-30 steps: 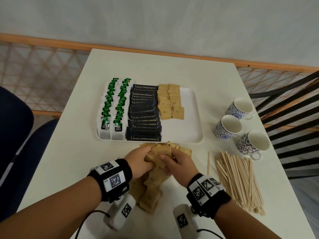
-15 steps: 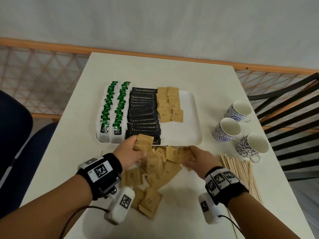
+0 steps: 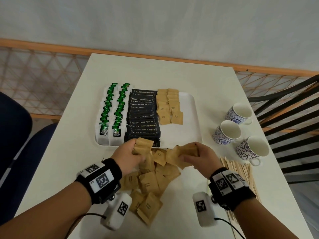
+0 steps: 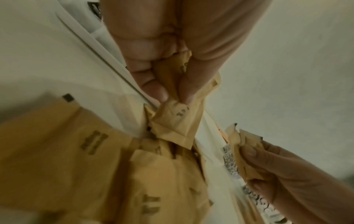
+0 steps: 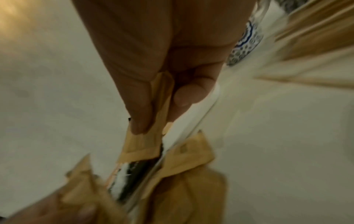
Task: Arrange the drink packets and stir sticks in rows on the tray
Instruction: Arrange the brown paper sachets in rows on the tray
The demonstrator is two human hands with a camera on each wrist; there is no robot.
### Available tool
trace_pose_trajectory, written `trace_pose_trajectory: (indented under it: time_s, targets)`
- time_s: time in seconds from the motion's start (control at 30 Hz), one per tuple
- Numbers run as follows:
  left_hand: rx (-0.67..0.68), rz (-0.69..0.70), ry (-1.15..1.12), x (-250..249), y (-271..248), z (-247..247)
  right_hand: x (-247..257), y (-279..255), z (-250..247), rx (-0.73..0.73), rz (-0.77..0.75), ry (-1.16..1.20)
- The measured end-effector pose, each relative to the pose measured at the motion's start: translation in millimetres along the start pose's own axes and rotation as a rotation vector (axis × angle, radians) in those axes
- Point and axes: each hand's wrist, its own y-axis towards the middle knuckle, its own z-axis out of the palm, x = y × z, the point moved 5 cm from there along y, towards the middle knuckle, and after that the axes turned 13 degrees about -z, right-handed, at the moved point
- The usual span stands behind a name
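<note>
Head view: left hand (image 3: 128, 153) and right hand (image 3: 201, 156) each pinch several brown packets (image 3: 143, 146) just before the tray (image 3: 193, 107). Loosely fanned, some could slip and scatter the rows; sticks (image 3: 238, 171) wait right of the tray.

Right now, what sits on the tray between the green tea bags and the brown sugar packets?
In the head view, a row of black coffee powder sticks fills the tray between the green tea bags and the brown sugar packets.
</note>
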Motion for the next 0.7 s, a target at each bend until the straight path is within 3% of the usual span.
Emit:
trace_pose_trajectory:
  time_s: [0.13,0.3,0.4,0.6,0.7]
  targets:
    - [0.000,0.006,-0.190,-13.1,-1.4,3.6,21.8,4.1,29.4,0.116,0.015,0.285]
    - [0.112,-0.091,-0.373,-21.8,-1.2,20.5,26.8,14.6,51.6,0.131,0.026,0.334]
    - [0.102,-0.129,-0.429,-21.9,3.0,19.9,28.7,19.2,55.4,0.116,0.022,0.331]
    - [0.053,-0.053,-0.295,-27.2,6.5,18.5,31.9,25.4,61.7,0.128,0.022,0.284]
    - [-0.008,-0.068,-0.276,-28.2,15.3,9.0,27.4,34.1,45.8,0.016,0.027,0.287]
